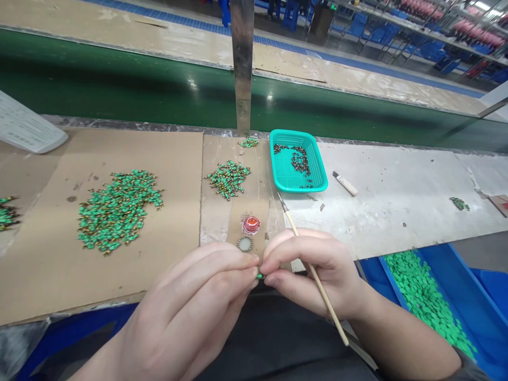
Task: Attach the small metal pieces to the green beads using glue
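"Green piece (259,275) is sitting where?"

"Near side, centre. Left hand (194,301) and right hand (337,267) are pinching it, fingertips closed. Brush (326,298) is slanting through right hand."

"Risk?"

"Tiny size is inviting slips; turning wrist could be swinging bristles toward red liquid (251,224)."
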